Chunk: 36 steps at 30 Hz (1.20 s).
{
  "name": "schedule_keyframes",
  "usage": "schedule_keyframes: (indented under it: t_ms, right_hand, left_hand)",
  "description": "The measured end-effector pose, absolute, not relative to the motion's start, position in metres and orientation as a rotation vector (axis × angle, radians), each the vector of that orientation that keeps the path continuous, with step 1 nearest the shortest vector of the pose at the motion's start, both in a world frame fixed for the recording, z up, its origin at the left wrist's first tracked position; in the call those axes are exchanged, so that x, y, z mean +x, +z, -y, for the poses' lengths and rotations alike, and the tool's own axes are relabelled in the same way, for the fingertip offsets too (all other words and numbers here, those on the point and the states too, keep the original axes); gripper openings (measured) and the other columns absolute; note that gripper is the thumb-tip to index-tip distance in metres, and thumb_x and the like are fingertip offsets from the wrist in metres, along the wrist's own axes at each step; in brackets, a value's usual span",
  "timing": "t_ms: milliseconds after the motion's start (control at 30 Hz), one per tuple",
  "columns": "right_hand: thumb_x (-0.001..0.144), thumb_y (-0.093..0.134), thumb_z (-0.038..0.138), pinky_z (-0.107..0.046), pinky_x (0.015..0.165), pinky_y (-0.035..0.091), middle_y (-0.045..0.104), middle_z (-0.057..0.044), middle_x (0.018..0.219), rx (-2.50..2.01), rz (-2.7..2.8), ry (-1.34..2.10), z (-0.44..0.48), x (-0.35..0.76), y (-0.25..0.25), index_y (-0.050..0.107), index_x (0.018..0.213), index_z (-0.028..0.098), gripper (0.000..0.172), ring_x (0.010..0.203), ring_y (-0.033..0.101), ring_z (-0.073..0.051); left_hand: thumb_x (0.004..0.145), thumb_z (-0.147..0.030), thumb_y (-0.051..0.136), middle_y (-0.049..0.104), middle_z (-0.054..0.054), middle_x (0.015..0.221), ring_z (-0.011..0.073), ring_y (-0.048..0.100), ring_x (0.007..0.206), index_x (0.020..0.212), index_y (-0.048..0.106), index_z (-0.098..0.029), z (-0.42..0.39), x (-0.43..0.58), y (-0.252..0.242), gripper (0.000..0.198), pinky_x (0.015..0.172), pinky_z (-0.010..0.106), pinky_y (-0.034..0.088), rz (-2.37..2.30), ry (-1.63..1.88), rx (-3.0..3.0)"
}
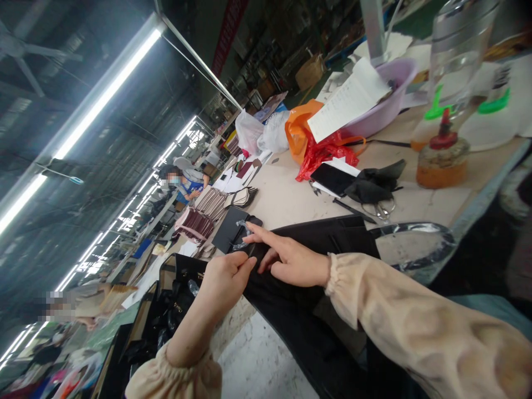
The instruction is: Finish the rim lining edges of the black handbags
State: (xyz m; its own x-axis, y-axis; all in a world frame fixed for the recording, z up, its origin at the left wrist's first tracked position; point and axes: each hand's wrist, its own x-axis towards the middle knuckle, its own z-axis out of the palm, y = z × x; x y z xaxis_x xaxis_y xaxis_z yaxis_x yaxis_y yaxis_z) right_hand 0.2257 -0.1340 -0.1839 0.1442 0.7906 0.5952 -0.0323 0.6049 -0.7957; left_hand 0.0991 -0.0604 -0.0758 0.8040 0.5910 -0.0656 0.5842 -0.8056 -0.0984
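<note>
A black bag (332, 238) lies across the table edge in front of me, its lower part hanging down. Its handle (443, 235), wrapped in clear plastic, loops out to the right. My left hand (228, 274) is closed at the bag's left end, thumb and fingertips pressed together on the black material. Just beside it, my right hand (293, 260) rests over the bag with the index finger stretched out and other fingers bent. Clear plastic wrap (241, 224) shows by its fingertips. Beyond lies a dark flat panel (228, 227). What is under my fingers is partly hidden.
Stacked maroon-edged pieces (194, 226) stand beyond. On the right are a black phone (330, 179), scissors (380, 209), a red-capped jar (443, 163) and a purple basin (399, 94). Several black bags (174, 293) stand at left. Co-workers sit farther off.
</note>
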Motion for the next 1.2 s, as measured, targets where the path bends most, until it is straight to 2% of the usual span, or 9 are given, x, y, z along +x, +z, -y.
schedule_keyframes:
  t_ms: [167, 267, 367, 467, 600, 767, 933, 1067, 1200]
  right_hand:
    - [0.068, 0.039, -0.004, -0.026, 0.077, 0.052, 0.050, -0.007, 0.128, -0.913, 1.253, 0.461, 0.150, 0.233, -0.163, 0.016, 0.143, 0.026, 0.084, 0.068, 0.063, -0.006]
    - [0.072, 0.039, -0.003, -0.033, 0.088, 0.048, 0.054, -0.008, 0.123, -1.063, 1.291, 0.169, 0.167, 0.244, -0.146, 0.026, 0.140, 0.021, 0.073, 0.088, 0.062, -0.013]
    - [0.074, 0.039, -0.001, -0.035, 0.093, 0.044, 0.057, -0.008, 0.118, -1.175, 1.303, -0.051, 0.183, 0.256, -0.136, 0.035, 0.136, 0.018, 0.065, 0.102, 0.057, -0.017]
    - [0.075, 0.040, 0.000, -0.033, 0.091, 0.045, 0.061, -0.006, 0.110, -1.256, 1.275, -0.140, 0.191, 0.266, -0.136, 0.042, 0.132, 0.017, 0.059, 0.099, 0.058, -0.017]
    - [0.077, 0.042, 0.004, -0.034, 0.089, 0.046, 0.064, -0.007, 0.106, -1.413, 1.244, -0.209, 0.198, 0.279, -0.144, 0.048, 0.128, 0.016, 0.052, 0.095, 0.059, -0.019]
    - [0.081, 0.048, 0.014, -0.036, 0.089, 0.046, 0.065, -0.006, 0.101, -1.525, 1.039, -0.348, 0.225, 0.298, -0.147, 0.053, 0.123, 0.019, 0.042, 0.092, 0.060, -0.020]
    - [0.082, 0.054, 0.025, -0.037, 0.089, 0.045, 0.064, -0.005, 0.100, -1.509, 0.768, -0.333, 0.261, 0.309, -0.175, 0.055, 0.121, 0.022, 0.039, 0.089, 0.060, -0.020]
    - [0.079, 0.059, 0.036, -0.038, 0.083, 0.050, 0.064, -0.005, 0.090, -1.307, 0.379, 0.099, 0.274, 0.319, -0.227, 0.058, 0.113, 0.020, 0.038, 0.078, 0.063, -0.017]
    - [0.072, 0.065, 0.040, -0.034, 0.076, 0.053, 0.064, -0.006, 0.087, -1.155, 0.155, 0.472, 0.273, 0.314, -0.252, 0.059, 0.097, 0.020, 0.032, 0.076, 0.063, -0.017]
  left_hand:
    - [0.083, -0.041, 0.044, 0.028, -0.005, 0.052, 0.0080, 0.031, 0.051, 0.054, 0.030, -0.017, 0.052, 0.087, -0.081, 0.039, 0.049, 0.023, 0.021, 0.992, 0.066, -3.005]
    - [0.083, -0.045, 0.043, 0.027, -0.005, 0.054, 0.0081, 0.031, 0.052, 0.056, 0.032, -0.018, 0.051, 0.084, -0.079, 0.040, 0.049, 0.022, 0.022, 1.018, 0.143, -3.064]
    - [0.084, -0.047, 0.042, 0.035, -0.005, 0.056, 0.0086, 0.034, 0.053, 0.063, 0.043, -0.017, 0.053, 0.088, -0.076, 0.036, 0.050, 0.022, 0.024, 0.982, 0.148, -3.094]
    - [0.083, -0.047, 0.043, 0.040, -0.005, 0.057, 0.0091, 0.036, 0.054, 0.068, 0.049, -0.018, 0.056, 0.096, -0.075, 0.033, 0.050, 0.022, 0.024, 0.939, 0.128, -3.118]
    - [0.082, -0.044, 0.043, 0.031, -0.005, 0.050, 0.0089, 0.033, 0.049, 0.055, 0.040, -0.018, 0.052, 0.104, -0.076, 0.038, 0.049, 0.024, 0.021, 0.900, 0.112, -3.073]
    - [0.079, -0.043, 0.046, 0.029, -0.006, 0.048, 0.0093, 0.033, 0.048, 0.052, 0.035, -0.018, 0.038, 0.095, -0.083, 0.038, 0.049, 0.024, 0.020, 1.050, -0.015, -3.093]
    - [0.073, -0.049, 0.053, 0.033, -0.006, 0.047, 0.0090, 0.035, 0.048, 0.052, 0.040, -0.018, 0.023, 0.056, -0.096, 0.040, 0.047, 0.022, 0.024, 1.499, -0.437, -3.212]
    - [0.070, -0.049, 0.060, 0.049, -0.005, 0.052, 0.0109, 0.047, 0.051, 0.062, 0.052, -0.015, 0.023, 0.008, -0.110, 0.036, 0.050, 0.022, 0.035, 1.923, -0.969, -3.316]
    - [0.066, -0.047, 0.068, 0.056, -0.004, 0.058, 0.0114, 0.052, 0.055, 0.069, 0.058, -0.014, 0.041, -0.035, -0.118, 0.035, 0.053, 0.023, 0.041, 2.023, -1.735, -3.123]
